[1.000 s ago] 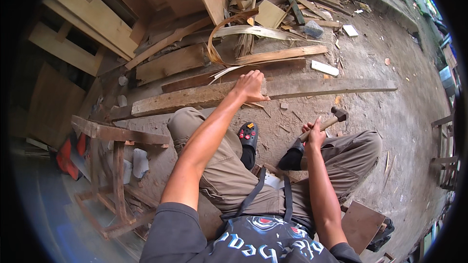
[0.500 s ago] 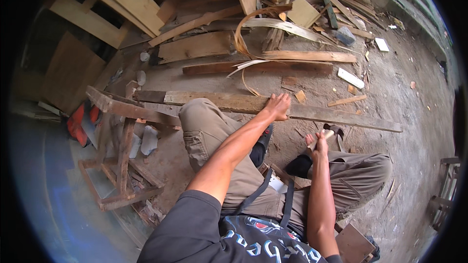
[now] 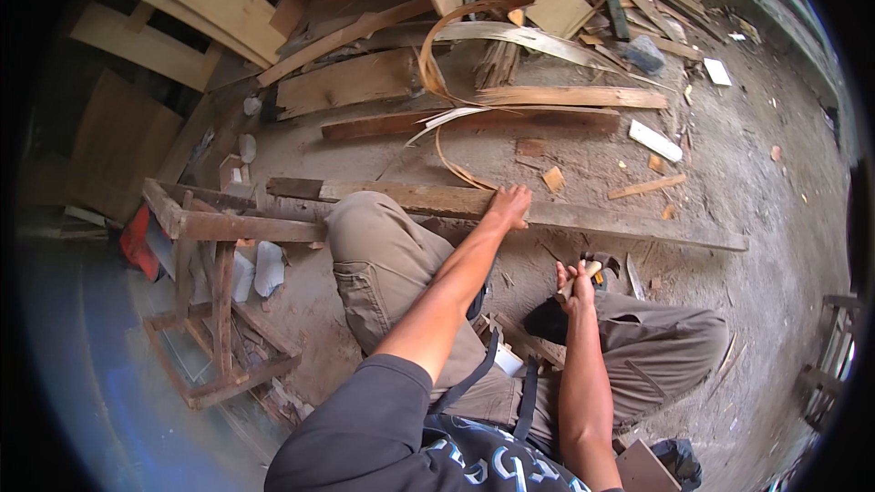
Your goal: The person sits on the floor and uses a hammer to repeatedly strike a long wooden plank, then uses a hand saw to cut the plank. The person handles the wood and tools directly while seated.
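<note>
A long, weathered wooden beam lies crosswise on the ground in front of my knees. My left hand grips it near its middle, fingers curled over the far edge. Lower and to the right, my right hand is closed round the pale wooden handle of a hammer. The hammer's dark head is just beyond my fingers, on the near side of the beam and apart from it. A thin, curled wood strip reaches down to the beam beside my left hand.
To the left stands a rough wooden frame with legs, close to the beam's end. Beyond the beam lie planks, a white block and a scrap-wood heap. Pale chunks sit by the frame; a board is at lower right.
My right hand and the hammer have moved a little left and nearer to me. The wooden frame at left has shifted and turned. My left hand keeps its grip on the beam.
</note>
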A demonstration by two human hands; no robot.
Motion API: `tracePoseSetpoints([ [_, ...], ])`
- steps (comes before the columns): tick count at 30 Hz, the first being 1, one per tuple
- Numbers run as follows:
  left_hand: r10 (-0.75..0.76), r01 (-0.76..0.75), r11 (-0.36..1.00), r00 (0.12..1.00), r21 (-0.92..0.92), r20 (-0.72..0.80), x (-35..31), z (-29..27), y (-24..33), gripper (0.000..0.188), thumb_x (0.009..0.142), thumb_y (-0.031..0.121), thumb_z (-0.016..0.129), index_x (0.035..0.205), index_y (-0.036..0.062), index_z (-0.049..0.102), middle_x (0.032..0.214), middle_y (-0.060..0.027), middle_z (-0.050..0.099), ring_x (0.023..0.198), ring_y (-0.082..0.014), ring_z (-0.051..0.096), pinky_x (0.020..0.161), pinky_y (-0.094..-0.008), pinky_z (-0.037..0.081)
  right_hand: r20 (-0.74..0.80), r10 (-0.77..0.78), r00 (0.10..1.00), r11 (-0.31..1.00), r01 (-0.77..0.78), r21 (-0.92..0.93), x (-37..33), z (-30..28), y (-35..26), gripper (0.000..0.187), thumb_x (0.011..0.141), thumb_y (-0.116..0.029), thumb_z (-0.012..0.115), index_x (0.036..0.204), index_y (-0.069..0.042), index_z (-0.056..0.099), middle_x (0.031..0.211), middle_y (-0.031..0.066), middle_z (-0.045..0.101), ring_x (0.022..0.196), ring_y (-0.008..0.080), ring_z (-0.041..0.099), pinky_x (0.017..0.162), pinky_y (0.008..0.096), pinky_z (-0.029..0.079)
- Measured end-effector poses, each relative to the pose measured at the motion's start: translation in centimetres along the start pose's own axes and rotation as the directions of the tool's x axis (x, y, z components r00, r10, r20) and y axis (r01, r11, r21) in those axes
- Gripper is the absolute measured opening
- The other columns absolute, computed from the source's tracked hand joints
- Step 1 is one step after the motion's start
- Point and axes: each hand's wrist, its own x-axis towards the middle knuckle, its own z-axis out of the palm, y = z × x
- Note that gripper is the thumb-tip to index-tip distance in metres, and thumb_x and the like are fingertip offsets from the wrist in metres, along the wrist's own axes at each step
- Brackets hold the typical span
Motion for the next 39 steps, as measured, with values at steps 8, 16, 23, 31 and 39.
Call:
tracePoseSetpoints([
  [8,0.004,-0.028,0.988,0.987,-0.149,-0.161,-1.8,3.8,-1.4,0.074,0.07,0.044,0.089,0.125,0.0051,0.058,0.126,-0.0142,0.061,0.128,-0.0309,0.055,0.103,-0.0489,0.043,0.036,0.054,0.998,0.993,-0.05,-0.106,0.0,-0.1,1.4,0.066,0.103,-0.051,0.053,0.141,-0.001,0.034,0.117,0.0231,0.067,0.071,0.0198,0.071,0.054,0.0266,0.06],
  [16,-0.926,0.491,0.357,0.078,-0.794,-0.368,-8.4,7.4,-15.6,0.087,0.081,0.064,0.072,0.13,-0.0048,0.051,0.128,-0.0246,0.056,0.121,-0.0423,0.053,0.104,-0.0547,0.041,-0.053,-0.013,0.999,0.972,0.0,-0.235,-2.0,2.8,0.8,0.049,0.103,-0.048,0.056,0.12,-0.003,0.047,0.112,0.0211,0.069,0.069,0.0179,0.068,0.054,0.0254,0.058],
  [23,-0.678,0.014,-0.715,-0.26,-0.699,0.688,-9.1,12.6,-25.5,0.115,0.076,0.068,0.077,0.148,-0.0118,0.036,0.154,-0.0275,0.042,0.142,-0.0372,0.044,0.115,-0.0494,0.04,-0.044,-0.049,0.998,0.874,0.022,-0.485,-3.3,3.8,1.8,0.059,0.102,-0.048,0.058,0.131,0.002,0.045,0.112,0.0217,0.069,0.081,0.0218,0.07,0.061,0.029,0.055],
  [31,-0.785,0.051,-0.61,-0.175,-0.79,0.595,-10.5,14.2,-29.4,0.091,0.077,0.038,0.084,0.143,-0.0102,0.045,0.141,-0.0254,0.058,0.126,-0.0338,0.06,0.103,-0.044,0.052,-0.146,-0.022,0.989,0.838,-0.061,-0.543,-4.8,4.9,4.0,0.037,0.103,-0.045,0.057,0.113,-0.009,0.053,0.103,0.0139,0.072,0.071,0.0164,0.067,0.056,0.0264,0.054],
  [39,-0.791,-0.422,-0.57,0.05,-0.705,0.61,-11.5,6.6,-26.1,0.067,0.073,0.024,0.082,0.129,-0.0003,0.055,0.121,-0.015,0.065,0.114,-0.0318,0.061,0.097,-0.0481,0.052,-0.059,-0.11,0.992,0.922,0.08,-0.379,-3.2,5.6,3.7,0.071,0.1,-0.055,0.059,0.141,0.0,0.041,0.125,0.0207,0.066,0.058,0.0057,0.047,0.051,0.0201,0.045],
])
